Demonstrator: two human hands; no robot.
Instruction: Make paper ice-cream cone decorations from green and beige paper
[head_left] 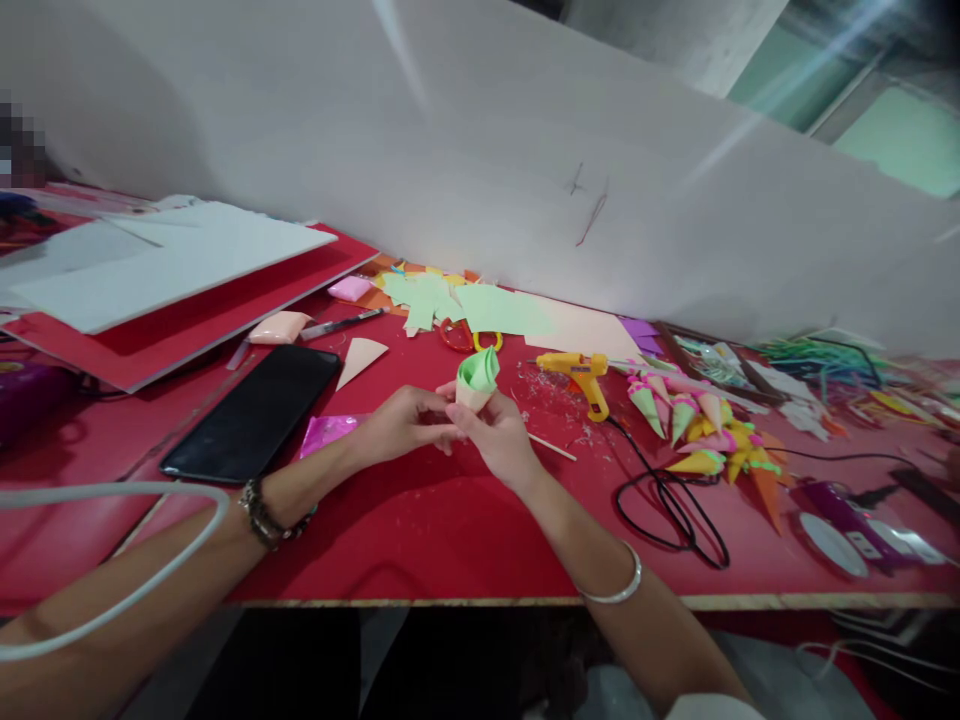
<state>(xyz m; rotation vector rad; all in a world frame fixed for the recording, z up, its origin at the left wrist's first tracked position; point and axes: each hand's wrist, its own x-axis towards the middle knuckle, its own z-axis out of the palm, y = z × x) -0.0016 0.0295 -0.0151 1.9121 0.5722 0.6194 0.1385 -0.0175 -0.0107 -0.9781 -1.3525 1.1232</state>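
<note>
In the middle of the view, my right hand is closed around a small peach paper cone. Rolled light green paper stands out of its top. My left hand has curled fingers pressed close to the cone's left side; its fingertips are partly hidden. A flat peach paper wedge lies beyond my left hand. To the right of my hands rests a yellow glue gun with a black cord. A thin wooden stick lies beside my right hand.
A black phone and white boards are at left. Green paper sheets and scissors lie at the back. Several finished paper cones are piled right, near a purple power strip. A white cable crosses the lower left.
</note>
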